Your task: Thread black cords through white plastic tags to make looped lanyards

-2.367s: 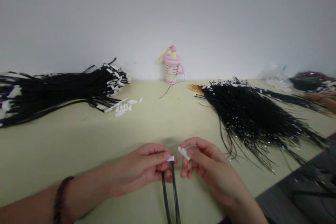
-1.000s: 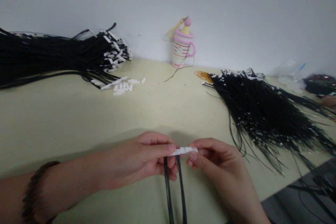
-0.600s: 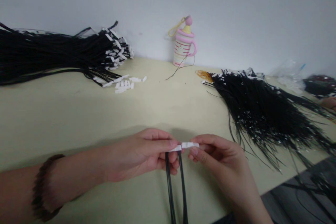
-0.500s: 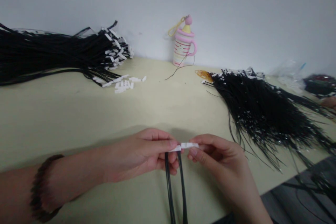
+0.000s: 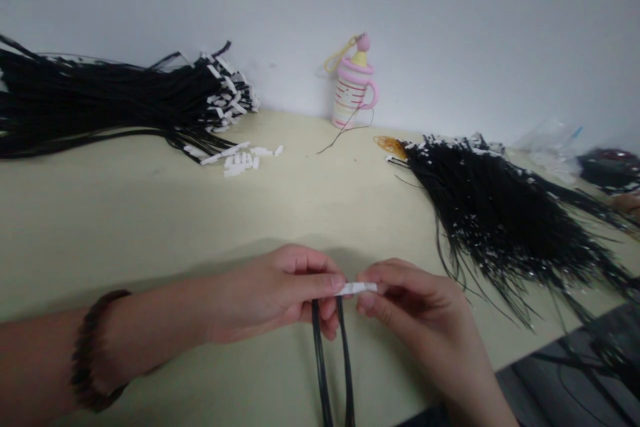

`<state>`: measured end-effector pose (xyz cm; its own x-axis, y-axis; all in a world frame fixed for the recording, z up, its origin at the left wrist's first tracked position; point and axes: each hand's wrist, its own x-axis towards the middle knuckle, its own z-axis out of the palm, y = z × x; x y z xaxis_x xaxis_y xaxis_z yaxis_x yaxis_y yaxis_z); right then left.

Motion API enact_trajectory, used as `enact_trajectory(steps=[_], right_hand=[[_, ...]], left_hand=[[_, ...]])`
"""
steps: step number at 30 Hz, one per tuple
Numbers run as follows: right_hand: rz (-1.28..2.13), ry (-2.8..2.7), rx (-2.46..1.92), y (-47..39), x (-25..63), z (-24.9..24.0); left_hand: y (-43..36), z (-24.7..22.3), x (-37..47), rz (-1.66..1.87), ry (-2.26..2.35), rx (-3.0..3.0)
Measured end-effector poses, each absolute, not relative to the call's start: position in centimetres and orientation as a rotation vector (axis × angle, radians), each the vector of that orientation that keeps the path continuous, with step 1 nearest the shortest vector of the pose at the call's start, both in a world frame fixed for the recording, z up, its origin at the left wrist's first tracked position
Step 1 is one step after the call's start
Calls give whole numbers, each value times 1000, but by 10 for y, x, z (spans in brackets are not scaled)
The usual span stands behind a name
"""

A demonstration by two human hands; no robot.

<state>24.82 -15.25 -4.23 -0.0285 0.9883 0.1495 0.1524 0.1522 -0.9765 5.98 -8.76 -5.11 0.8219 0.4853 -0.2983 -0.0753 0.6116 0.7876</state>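
My left hand (image 5: 305,287) is closed, thumb and fingers pinching the end of two black cable strands (image 5: 345,360) that hang down toward the bottom edge. The white connector seen earlier on that end is now mostly behind my left thumb. Between the hands lies a small white plastic piece (image 5: 354,289). My right hand (image 5: 410,300) pinches its right end between thumb and fingers. Its left end meets my left thumb tip; whether it is joined to the connector I cannot tell.
A bundle of black cables with white connectors (image 5: 230,90) lies at the back left, loose white pieces (image 5: 241,162) before it. A pink-and-white cup-shaped ornament (image 5: 350,93) stands by the wall. Another black cable pile (image 5: 500,207) and a plastic bag (image 5: 553,147) are at right.
The white piece in my right hand has moved slightly left and down, against the left thumb. My left thumb has slid right and now covers the connector. The view has shifted slightly.
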Motion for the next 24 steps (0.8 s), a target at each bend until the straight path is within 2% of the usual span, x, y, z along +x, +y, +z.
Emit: enact_trajectory(steps=[10, 17, 24], right_hand=[[1177, -1200, -1242, -151, 239, -39], [1442, -1389, -1280, -155, 231, -30], [1441, -1302, -1267, -155, 224, -35]], left_hand=[[-91, -53, 60, 426, 563, 845], [-90, -49, 62, 438, 523, 802], [-91, -49, 62, 462, 538, 816]])
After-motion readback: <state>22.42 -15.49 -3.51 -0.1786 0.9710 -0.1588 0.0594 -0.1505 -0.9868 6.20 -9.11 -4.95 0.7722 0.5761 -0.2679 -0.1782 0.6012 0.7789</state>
